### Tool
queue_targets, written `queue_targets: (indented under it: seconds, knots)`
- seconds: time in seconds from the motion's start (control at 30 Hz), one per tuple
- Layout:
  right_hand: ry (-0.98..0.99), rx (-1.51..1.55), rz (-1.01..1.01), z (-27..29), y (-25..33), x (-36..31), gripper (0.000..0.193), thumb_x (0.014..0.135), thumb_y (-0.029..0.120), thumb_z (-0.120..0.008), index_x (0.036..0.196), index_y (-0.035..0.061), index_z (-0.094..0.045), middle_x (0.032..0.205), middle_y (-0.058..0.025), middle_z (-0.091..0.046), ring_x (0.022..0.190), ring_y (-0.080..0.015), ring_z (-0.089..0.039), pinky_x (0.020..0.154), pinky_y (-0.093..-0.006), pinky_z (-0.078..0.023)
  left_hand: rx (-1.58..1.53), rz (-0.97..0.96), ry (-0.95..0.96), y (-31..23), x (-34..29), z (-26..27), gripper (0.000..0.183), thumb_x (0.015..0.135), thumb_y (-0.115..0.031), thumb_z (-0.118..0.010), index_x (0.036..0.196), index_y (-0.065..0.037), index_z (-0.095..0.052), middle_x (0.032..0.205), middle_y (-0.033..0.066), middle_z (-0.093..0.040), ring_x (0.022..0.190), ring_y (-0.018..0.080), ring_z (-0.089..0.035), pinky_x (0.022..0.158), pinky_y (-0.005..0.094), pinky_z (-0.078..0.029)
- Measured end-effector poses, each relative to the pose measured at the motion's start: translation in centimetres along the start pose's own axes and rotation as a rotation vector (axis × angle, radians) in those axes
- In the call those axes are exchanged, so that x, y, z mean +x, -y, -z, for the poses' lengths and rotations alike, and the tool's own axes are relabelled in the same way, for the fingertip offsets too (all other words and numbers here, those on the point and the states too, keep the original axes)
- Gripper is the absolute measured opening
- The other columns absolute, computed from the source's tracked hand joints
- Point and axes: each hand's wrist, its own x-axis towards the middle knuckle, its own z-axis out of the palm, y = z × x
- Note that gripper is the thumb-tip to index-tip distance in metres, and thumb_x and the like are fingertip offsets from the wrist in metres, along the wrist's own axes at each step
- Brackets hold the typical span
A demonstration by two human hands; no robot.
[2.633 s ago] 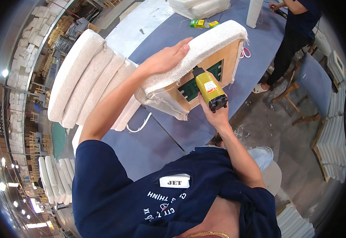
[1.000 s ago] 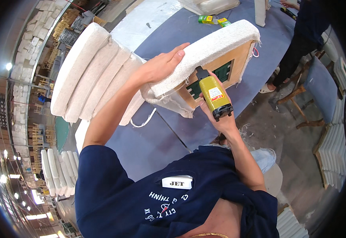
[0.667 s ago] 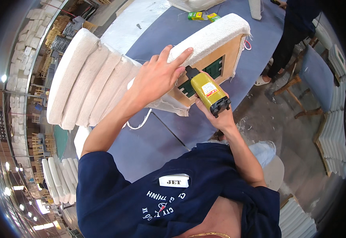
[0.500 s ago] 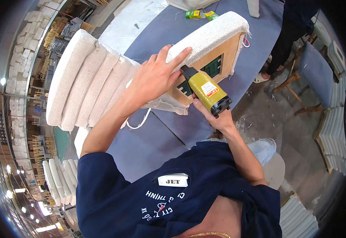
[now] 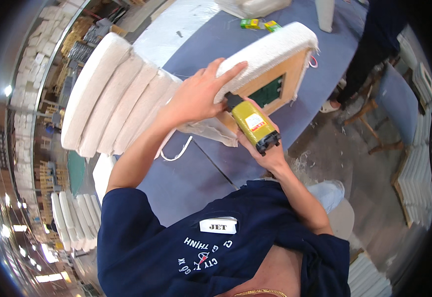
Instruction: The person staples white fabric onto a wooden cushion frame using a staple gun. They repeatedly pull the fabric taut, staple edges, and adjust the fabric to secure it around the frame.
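A padded chair seat point(image 5: 275, 47) in white textured fabric is tipped up on its edge, with its bare wooden underside point(image 5: 297, 76) facing me. The wood frames an opening with dark green material behind it. My left hand point(image 5: 198, 96) is closed over the seat's upper padded edge, fingers on the fabric and thumb hidden behind the tool's nose. My right hand point(image 5: 268, 156) grips an olive-yellow staple gun point(image 5: 253, 123), its handle mostly hidden. The black nose of the gun is against the seat's near left edge, beside my left hand.
More padded seats point(image 5: 112, 99) stand in a row at the left of the blue table point(image 5: 171, 173). Small green-yellow boxes point(image 5: 249, 24) lie at the far side. Another person's dark-clothed legs point(image 5: 357, 69) and a blue-padded chair point(image 5: 397, 99) are on the right. A white strap loop point(image 5: 176, 157) hangs near the seats.
The staple gun and my right hand have shifted slightly left and toward me along the seat's edge. My left hand keeps its hold. The whole view has also shifted a little.
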Motion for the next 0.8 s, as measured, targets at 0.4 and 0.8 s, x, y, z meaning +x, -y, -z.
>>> queue_targets:
  seconds: [0.4,0.8]
  knots:
    - [0.017,0.010,-0.020,-1.0,1.0,0.7,0.079,0.085,0.002,-0.071,0.158,0.0077,-0.040,0.127,-0.0131,-0.067,0.111,-0.0211,-0.064,0.103,-0.0346,-0.048,-0.541,0.260,0.115,5.9,-1.3,-0.9,0.071,0.112,-0.053,-0.025,0.163,-0.004,-0.023,0.158,0.0271,-0.042,0.144,0.0397,-0.045,0.120,0.0406,-0.034]
    - [-0.039,0.119,-0.056,-0.9,0.7,-0.3,0.074,0.085,0.002,-0.072,0.154,0.0032,-0.044,0.124,-0.0116,-0.068,0.108,-0.0153,-0.065,0.099,-0.0311,-0.050,0.100,0.165,-0.124,-0.4,-3.2,-1.0,0.070,0.100,-0.030,-0.064,0.161,-0.023,-0.032,0.147,0.0240,-0.049,0.119,0.0463,-0.059,0.095,0.0504,-0.054]
